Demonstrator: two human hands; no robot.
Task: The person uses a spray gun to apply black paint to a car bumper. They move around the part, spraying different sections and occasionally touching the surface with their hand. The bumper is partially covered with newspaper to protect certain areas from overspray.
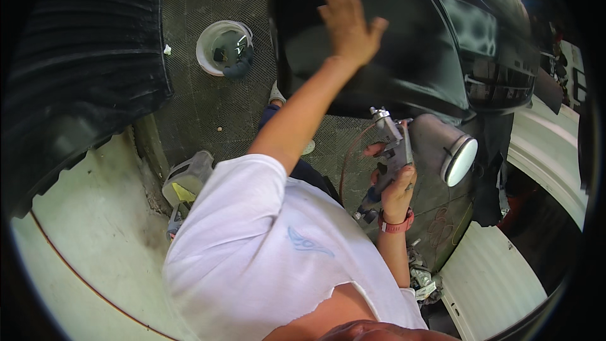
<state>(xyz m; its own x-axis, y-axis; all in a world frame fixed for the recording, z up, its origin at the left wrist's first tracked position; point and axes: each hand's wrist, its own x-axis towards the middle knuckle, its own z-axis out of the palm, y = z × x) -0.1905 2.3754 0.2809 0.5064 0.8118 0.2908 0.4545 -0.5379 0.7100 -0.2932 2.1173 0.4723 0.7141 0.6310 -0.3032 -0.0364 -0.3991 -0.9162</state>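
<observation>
My left hand (351,28) is stretched forward over a glossy black car panel (391,57), palm down with the fingers spread. Whether the palm touches the surface or hovers just above it I cannot tell. My right hand (396,192) is wrapped round the handle of a metal spray gun (396,145), beside the panel's near edge. A grey paint cup (435,142) with a pale round lid is attached to the gun and lies tilted to the right. On my right wrist sits a red watch (398,221).
A white bucket (203,50) holding liquid and a dark item stands on the patterned floor (189,107) to the left. Black ribbed sheeting (88,57) hangs at far left. A translucent plastic container (192,173) is beside me. White panels (492,278) lie to the right.
</observation>
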